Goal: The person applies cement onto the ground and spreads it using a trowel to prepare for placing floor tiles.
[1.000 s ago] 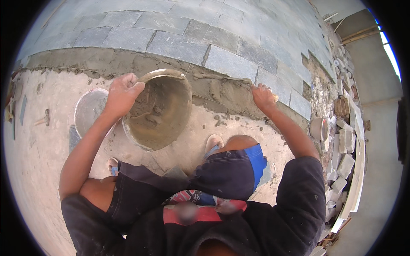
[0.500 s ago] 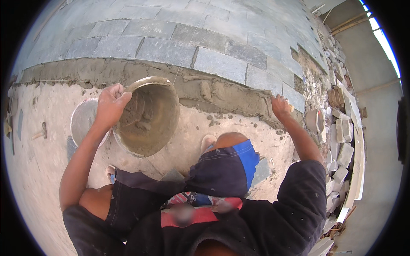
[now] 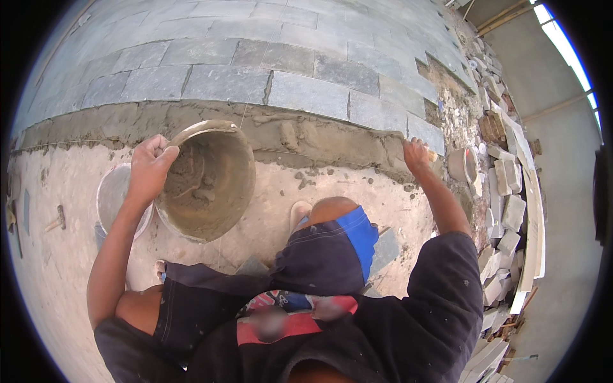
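Observation:
My left hand (image 3: 152,165) is closed on the rim of a mortar-smeared bucket (image 3: 223,172), tilted so its mouth faces me. Wet mortar (image 3: 191,175) coats the inside and lies in its lower part. Off to the right, my right hand (image 3: 418,153) grips a trowel by its pale wooden handle (image 3: 433,156). The blade, mostly hidden by the hand and mortar, is at the end of the grey mortar bed (image 3: 319,137). This bed runs along the front edge of the laid stone slabs (image 3: 310,94).
A second whitish bucket (image 3: 110,195) stands behind my left forearm. A hammer (image 3: 59,219) lies far left. Another small bucket (image 3: 462,165) sits right, by a heap of broken blocks (image 3: 511,210). A string line (image 3: 83,140) crosses the mortar. Loose slabs (image 3: 384,251) lie near my knees.
The whole view has shifted slightly, so the scene sits a little further left. Both hands keep their grips; the bucket stays tilted, and the trowel hand remains at the mortar's right end.

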A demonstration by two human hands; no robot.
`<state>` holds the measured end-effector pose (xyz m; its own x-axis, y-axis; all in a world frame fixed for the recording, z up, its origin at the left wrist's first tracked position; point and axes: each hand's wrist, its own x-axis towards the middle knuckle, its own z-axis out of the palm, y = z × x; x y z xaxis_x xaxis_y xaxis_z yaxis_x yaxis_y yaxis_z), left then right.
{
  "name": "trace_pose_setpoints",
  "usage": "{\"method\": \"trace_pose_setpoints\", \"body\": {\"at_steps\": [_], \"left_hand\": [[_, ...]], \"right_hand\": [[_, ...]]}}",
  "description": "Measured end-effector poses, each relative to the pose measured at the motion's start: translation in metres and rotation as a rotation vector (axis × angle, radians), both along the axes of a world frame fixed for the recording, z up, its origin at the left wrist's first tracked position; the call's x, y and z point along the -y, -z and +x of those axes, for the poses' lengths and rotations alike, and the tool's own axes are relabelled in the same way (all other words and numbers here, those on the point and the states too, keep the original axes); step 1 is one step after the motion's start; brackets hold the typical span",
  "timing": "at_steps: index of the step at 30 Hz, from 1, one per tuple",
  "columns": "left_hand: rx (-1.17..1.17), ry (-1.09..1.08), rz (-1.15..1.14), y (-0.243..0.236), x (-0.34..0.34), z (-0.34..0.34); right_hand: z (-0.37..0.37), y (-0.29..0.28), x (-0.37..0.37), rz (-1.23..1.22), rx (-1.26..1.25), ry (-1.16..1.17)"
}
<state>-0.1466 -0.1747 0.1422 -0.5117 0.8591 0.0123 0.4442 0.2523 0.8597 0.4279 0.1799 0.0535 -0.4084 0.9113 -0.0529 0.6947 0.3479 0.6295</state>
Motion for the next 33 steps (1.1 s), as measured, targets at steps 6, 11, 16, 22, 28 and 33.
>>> {"method": "trace_pose_setpoints", "body": {"at_steps": [6,11,16,22,28,33], "left_hand": [[0.035,-0.006,0.049,0.007,0.0,-0.006],[-0.009,-0.001,0.033,0.009,0.002,-0.009],[0.009,-0.012,0.027,0.004,0.001,-0.005],[0.047,0.019,0.004,0.003,-0.008,-0.003],[0.032,-0.023,0.02,0.004,0.0,-0.006],[0.056,0.005,0.008,0.008,-0.012,-0.004]], "right_hand": [[0.014,-0.008,-0.006,-0.007,0.002,0.044],[0.03,-0.006,-0.002,0.01,-0.002,0.116],[0.036,-0.009,0.005,-0.001,-0.071,0.184],[0.052,0.031,-0.003,-0.296,-0.447,0.397],[0.031,0.035,0.024,-1.005,-1.494,0.712],[0.038,0.039,0.04,-0.909,-1.877,0.676]]}}
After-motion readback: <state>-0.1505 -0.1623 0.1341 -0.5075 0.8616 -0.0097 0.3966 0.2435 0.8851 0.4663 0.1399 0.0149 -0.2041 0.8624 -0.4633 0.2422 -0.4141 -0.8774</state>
